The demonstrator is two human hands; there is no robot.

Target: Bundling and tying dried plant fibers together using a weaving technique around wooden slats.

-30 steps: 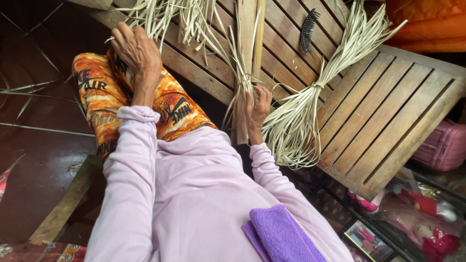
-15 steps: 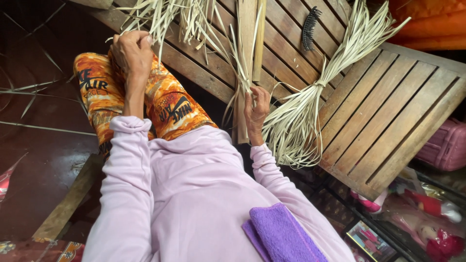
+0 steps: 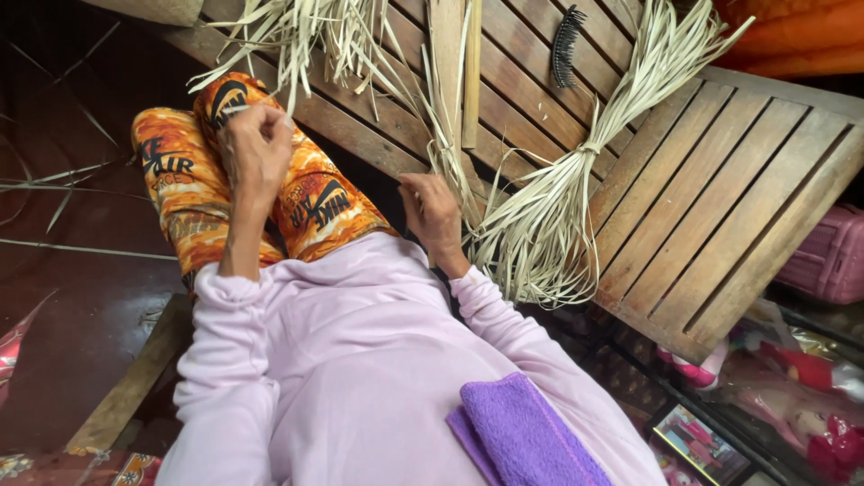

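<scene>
Slatted wooden platform [image 3: 720,198] bearing a tied bundle of pale leaf strips [image 3: 549,216] and a black comb [image 3: 564,43]. Left hand [image 3: 255,148], over the orange-patterned knee, pinches one thin strip [image 3: 270,94]; right hand [image 3: 434,214], fingers curled, grips loose strips [image 3: 445,144] beside the bundle.

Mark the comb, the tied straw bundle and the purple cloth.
comb [image 3: 564,45], head view, middle of its spine
tied straw bundle [image 3: 589,148], head view, at its tie
purple cloth [image 3: 526,432], head view, centre
</scene>
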